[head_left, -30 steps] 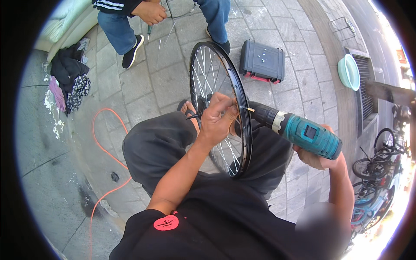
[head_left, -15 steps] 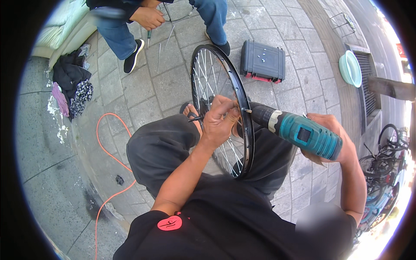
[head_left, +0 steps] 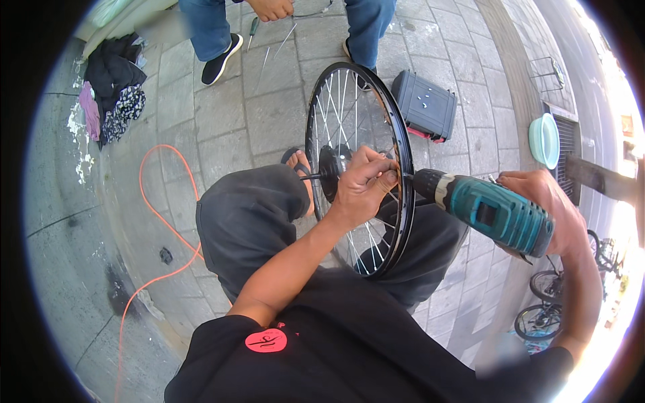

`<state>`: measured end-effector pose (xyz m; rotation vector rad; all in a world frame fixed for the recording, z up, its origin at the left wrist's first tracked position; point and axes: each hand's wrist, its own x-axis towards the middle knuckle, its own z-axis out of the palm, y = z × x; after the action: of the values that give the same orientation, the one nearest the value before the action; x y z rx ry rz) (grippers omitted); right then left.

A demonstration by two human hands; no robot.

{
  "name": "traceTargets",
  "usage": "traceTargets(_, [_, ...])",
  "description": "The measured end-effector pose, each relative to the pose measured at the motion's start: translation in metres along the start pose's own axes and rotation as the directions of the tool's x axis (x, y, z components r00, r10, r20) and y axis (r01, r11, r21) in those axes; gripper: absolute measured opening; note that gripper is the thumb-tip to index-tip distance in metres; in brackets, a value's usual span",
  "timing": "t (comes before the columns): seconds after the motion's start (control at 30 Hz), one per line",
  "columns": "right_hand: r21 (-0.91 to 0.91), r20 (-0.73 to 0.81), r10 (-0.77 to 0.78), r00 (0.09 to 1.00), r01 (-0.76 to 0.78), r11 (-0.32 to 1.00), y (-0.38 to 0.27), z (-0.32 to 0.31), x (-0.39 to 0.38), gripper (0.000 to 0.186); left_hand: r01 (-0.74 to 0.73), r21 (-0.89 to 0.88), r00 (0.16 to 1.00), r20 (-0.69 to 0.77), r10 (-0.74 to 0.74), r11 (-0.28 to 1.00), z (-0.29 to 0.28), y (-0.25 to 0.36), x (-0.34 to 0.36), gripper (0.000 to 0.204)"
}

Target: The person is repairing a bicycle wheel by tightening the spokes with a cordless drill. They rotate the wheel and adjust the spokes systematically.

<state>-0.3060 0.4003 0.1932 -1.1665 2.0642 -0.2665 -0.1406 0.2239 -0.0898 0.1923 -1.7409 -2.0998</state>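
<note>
A black-rimmed bicycle wheel (head_left: 402, 134) with silvery spokes stands upright between my knees. Inside the rim, my left hand (head_left: 363, 185) is closed, thumb and fingers pinched at the end of a spoke; the exact spot is partly hidden by the fingers. From the outer side, a teal and black cordless drill (head_left: 494, 209) points at the rim, level with my left fingertips. Its tip meets the rim's outer face. My right hand (head_left: 547, 198) is wrapped round the drill's grip, mostly hidden behind its body. The dark hub (head_left: 329, 174) sits left of my left hand.
Beyond the wheel lies a dark case (head_left: 426, 104) with small bits on its lid. Another person's hand (head_left: 271, 8) is near a screwdriver (head_left: 252, 28) and loose spokes (head_left: 263, 66). An orange cord (head_left: 161, 221) loops at left; clothes (head_left: 114, 87) lie behind it. A basin (head_left: 544, 140) stands right.
The wheel, drill and both my hands sit further right in the picture as the view shifts. The drill tip stays at the rim, and my left hand keeps its pinch. My right elbow is further out.
</note>
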Motion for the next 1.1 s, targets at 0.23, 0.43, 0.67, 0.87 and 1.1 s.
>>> traceTargets(0.23, [0.136,0.056,0.081,0.995,-0.088,0.987,-0.004,-0.003,0.004,0.029,0.001,-0.018,1.000,-0.013,-0.001,1.000,-0.002,0.002,0.001,0.019])
traceTargets(0.43, [0.063,0.101,0.068,0.993,-0.075,0.995,-0.005,-0.010,0.013,0.029,-0.029,0.035,0.999,-0.026,0.030,0.999,-0.008,0.003,0.001,0.020])
traceTargets(0.67, [0.025,0.108,0.065,0.992,-0.068,0.997,-0.009,-0.012,0.013,0.027,-0.019,0.024,1.000,-0.019,0.020,1.000,-0.005,0.002,0.001,0.020])
traceTargets(0.87, [0.105,0.077,0.009,0.997,-0.017,0.994,-0.003,-0.007,0.010,0.027,-0.002,0.032,1.000,-0.018,0.003,0.999,-0.005,0.000,0.000,0.021])
traceTargets(1.1, [0.225,0.040,0.045,0.998,-0.053,0.973,0.009,0.013,-0.002,0.025,0.007,-0.050,1.000,-0.001,-0.007,0.999,-0.006,-0.002,0.000,0.020])
